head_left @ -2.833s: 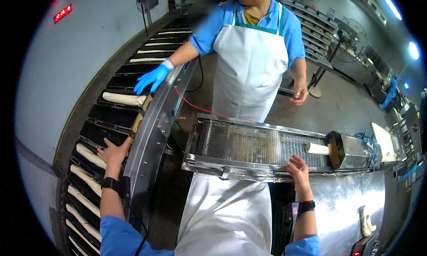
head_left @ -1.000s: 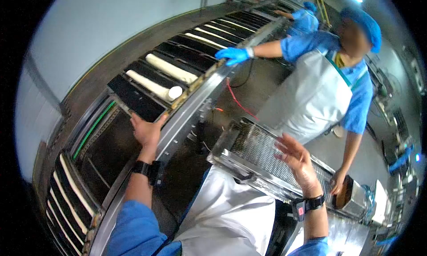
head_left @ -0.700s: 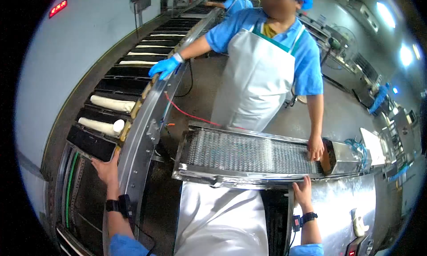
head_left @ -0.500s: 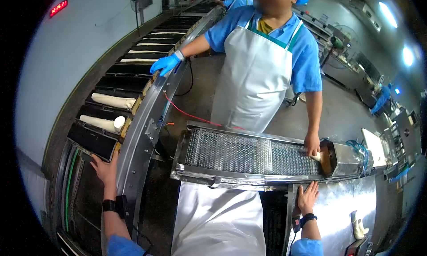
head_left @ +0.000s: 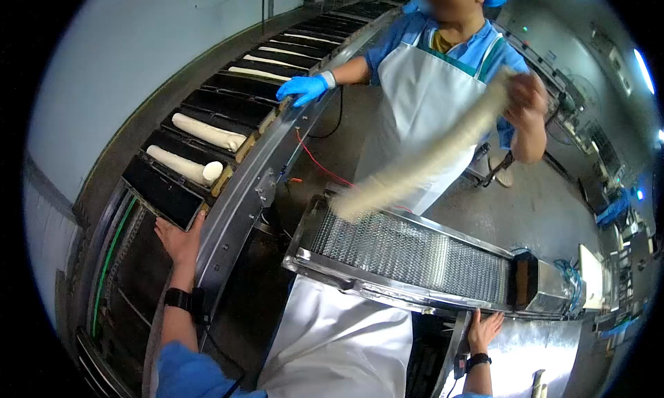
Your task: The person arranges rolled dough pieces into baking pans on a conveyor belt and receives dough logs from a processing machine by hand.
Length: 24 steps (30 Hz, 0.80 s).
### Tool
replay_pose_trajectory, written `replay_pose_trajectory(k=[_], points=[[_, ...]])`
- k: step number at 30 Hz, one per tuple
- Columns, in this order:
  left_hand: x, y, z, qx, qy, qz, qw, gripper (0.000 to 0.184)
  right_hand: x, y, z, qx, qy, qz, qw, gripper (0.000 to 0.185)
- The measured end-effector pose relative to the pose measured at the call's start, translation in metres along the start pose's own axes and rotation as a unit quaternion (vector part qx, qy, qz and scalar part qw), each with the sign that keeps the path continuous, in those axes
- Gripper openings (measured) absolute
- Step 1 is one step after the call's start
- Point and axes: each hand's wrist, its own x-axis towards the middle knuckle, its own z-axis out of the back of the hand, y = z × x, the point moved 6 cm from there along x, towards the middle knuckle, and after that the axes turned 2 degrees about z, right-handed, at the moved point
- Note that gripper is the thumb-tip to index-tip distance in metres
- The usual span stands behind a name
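My left hand [head_left: 181, 239] rests its spread fingers and thumb against the near edge of an empty black baking tin [head_left: 162, 192], the closest in a row on the conveyor. In the tin behind lies a dough roll [head_left: 176, 164] with a round white end [head_left: 212, 172]. Another dough roll [head_left: 207, 131] sits in the tin after that. My right hand [head_left: 484, 330] lies open with its fingers spread, at the edge of the steel table [head_left: 526, 346] beside the mesh belt [head_left: 408, 249]. It holds nothing.
Across the mesh belt, a co-worker in a white apron [head_left: 436, 100] swings a long dough strip [head_left: 429, 149], blurred by motion. The co-worker's blue-gloved hand [head_left: 304, 88] is by the tin conveyor's rail [head_left: 238, 207]. A metal housing [head_left: 550, 286] stands at the belt's right end.
The co-worker has lifted the dough from the right end of the mesh belt into the air. My view has shifted; both my hands keep their places at the tin and table.
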Motion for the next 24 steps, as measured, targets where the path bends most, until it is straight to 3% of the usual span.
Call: replay_pose_trajectory(k=[5,7,9,13,17,19,22,24], points=[[0.008,-0.001,0.004,-0.022,-0.013,-0.021,0.999,0.125,0.010,-0.013,-0.011,0.066,-0.074,-0.001,0.995,0.086],[0.013,-0.006,0.002,-0.016,-0.030,-0.026,0.999,0.125,0.016,-0.004,-0.006,0.121,-0.132,0.047,0.983,0.083],[0.017,0.005,-0.004,0.022,-0.054,0.014,0.998,0.123,0.024,0.002,-0.009,0.095,-0.119,0.042,0.987,0.081],[0.020,0.010,-0.013,-0.008,-0.048,0.000,0.999,0.123,0.033,0.011,-0.006,0.020,-0.100,0.030,0.994,0.075],[0.023,0.013,-0.017,-0.081,-0.044,-0.036,0.995,0.119,0.041,0.019,0.001,0.044,-0.095,0.038,0.994,0.070],[0.022,0.010,-0.011,-0.121,-0.084,-0.107,0.983,0.116,0.054,0.020,-0.004,0.036,-0.113,0.041,0.992,0.069],[0.024,0.019,-0.012,-0.052,-0.058,-0.029,0.997,0.116,0.059,0.019,-0.004,0.017,-0.126,0.032,0.991,0.066],[0.022,0.014,-0.003,-0.068,-0.061,-0.049,0.995,0.117,0.067,0.016,-0.011,0.022,-0.145,0.036,0.988,0.064]])
